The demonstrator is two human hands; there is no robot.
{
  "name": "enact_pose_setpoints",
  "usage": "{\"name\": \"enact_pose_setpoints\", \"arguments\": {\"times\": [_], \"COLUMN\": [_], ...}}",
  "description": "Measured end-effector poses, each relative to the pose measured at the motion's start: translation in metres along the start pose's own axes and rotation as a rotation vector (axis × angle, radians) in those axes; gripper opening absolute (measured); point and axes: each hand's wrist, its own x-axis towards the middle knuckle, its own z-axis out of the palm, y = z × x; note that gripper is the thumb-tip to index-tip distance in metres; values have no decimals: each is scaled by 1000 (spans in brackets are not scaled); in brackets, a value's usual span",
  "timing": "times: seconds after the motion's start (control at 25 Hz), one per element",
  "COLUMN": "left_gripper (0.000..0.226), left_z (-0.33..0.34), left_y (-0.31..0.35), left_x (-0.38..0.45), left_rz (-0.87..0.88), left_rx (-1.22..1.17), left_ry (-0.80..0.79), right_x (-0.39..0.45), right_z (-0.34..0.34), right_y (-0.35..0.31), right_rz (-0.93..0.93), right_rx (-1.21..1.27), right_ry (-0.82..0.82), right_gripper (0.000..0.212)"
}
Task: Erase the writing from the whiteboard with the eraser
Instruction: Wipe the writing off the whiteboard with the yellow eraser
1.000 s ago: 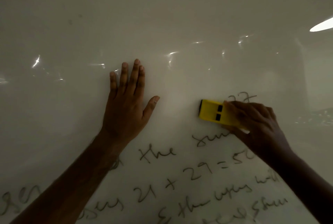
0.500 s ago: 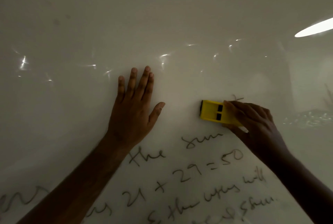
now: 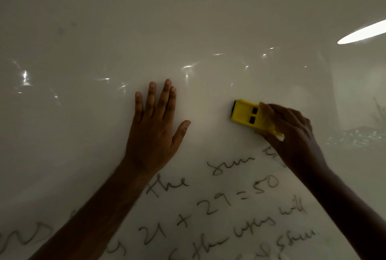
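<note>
Gone since half a second ago is the faint mark above our eraser; that patch now reads clean, and the top border of the whiteboard [image 3: 188, 19] sits lower in view. Above the eraser the whiteboard lies bare up to that border, with broad clear surface to the eraser's left and right as well. Below the eraser, the writing [image 3: 219, 203] fills the lower board in several slanted lines, "the sum" nearest. Our left hand [image 3: 154, 132], well left of the eraser, lies flat and spread against the surface, grasping nothing. Our right hand [image 3: 292, 134] grips the yellow eraser [image 3: 248, 114] by its right end, pressed to the board just above the top line.
</note>
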Motion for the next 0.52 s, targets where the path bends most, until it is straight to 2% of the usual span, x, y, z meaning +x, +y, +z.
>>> {"name": "enact_pose_setpoints", "arguments": {"times": [0.12,0.32,0.44,0.52], "left_gripper": [82,83,83,83], "left_z": [0,0,1,1], "left_y": [-1,0,1,2], "left_x": [0,0,0,0], "left_rz": [5,6,0,-1], "left_rx": [-10,-2,-12,-20], "left_ry": [-7,-10,-8,-8], "right_x": [-34,-9,1,-22], "right_z": [-8,-21,-16,-11], "right_y": [23,46,26,12], "right_rz": [-23,231,218,158], "right_rx": [-68,-6,10,16], "right_ry": [-21,-1,-4,-41], "right_gripper": [66,69,67,64]}}
